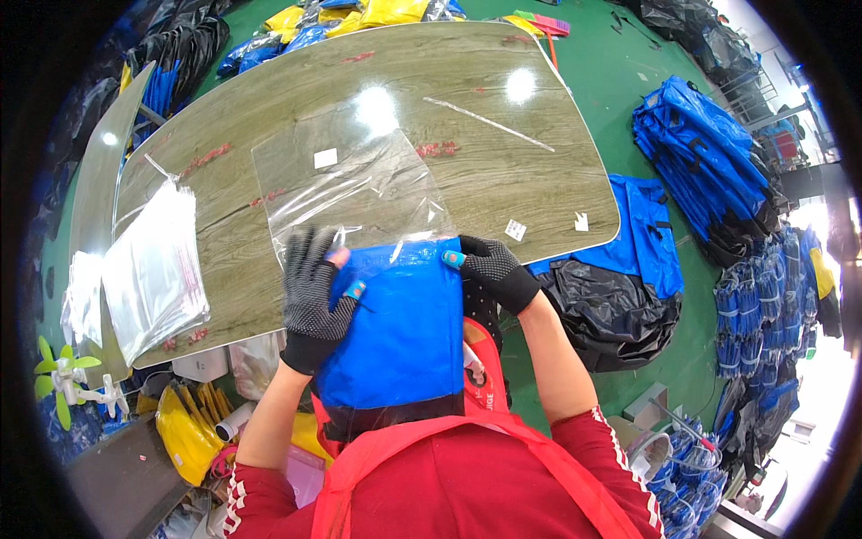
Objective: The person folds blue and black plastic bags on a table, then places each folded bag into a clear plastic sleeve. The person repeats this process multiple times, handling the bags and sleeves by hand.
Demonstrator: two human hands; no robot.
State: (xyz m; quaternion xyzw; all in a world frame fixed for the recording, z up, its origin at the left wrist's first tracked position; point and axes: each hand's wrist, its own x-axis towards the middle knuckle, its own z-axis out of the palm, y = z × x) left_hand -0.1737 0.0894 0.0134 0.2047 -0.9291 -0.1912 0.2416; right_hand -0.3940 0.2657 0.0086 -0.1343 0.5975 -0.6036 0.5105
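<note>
Red apron [359, 472] nearest. Blue bag [395, 332] overhangs counter [503, 193] edge, left hand [316, 310] splayed along it, right hand [496, 269] pinching far-right corner; clear sleeve [350, 189] seemingly overlaps far end only. Judged early: most uncovered.

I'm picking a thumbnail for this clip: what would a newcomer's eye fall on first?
Probably the bright blue, black-edged piece at lower centre, between the gloved left hand and right hand. Next might come the clear plastic sheet lying just beyond it on the wood-grain table, then the big blue-and-black pile at upper right.
</note>
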